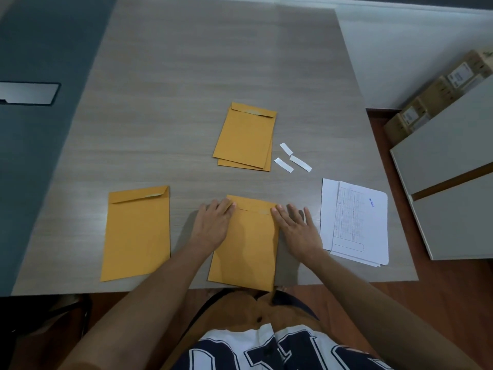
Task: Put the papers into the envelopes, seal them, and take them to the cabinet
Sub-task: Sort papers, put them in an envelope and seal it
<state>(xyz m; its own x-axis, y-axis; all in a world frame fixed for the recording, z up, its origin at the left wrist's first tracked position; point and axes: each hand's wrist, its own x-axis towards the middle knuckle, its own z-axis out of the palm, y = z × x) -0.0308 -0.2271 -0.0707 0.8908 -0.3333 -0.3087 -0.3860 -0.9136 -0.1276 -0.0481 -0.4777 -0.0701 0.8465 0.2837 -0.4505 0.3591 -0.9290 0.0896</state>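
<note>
Status: sealing step in hand on the centre envelope [244, 247], which lies flat at the near edge of the wood-grain table [186, 76], flap end away from the person. The left hand [213, 222] and the right hand [298, 228] rest palm-down on either side of it, fingers straight and spread. The fingertips [277, 209] press on the two ends of the folded-down flap, and neither hand grips anything. A second envelope [136, 233] lies well to the left with its flap folded over; whether it is sealed cannot be told. A stack of two envelopes [245, 137] lies farther out, flaps down. Just right of that stack lie three white liner strips [292, 158], which suggests that three adhesive flaps have been peeled so far. Which envelopes those are cannot be told. A stack of printed papers [354, 222] lies right of the right hand, so unfilled sheets appear to be left, though no empty envelope can be identified. Assessment: filling and sealing are largely advanced, and the delivery step is not yet begun, since all four envelopes are on the table. The pale unit [453, 161] at the right edge may be the cabinet; this cannot be confirmed. Cardboard boxes [440, 89] stand beyond it.
</note>
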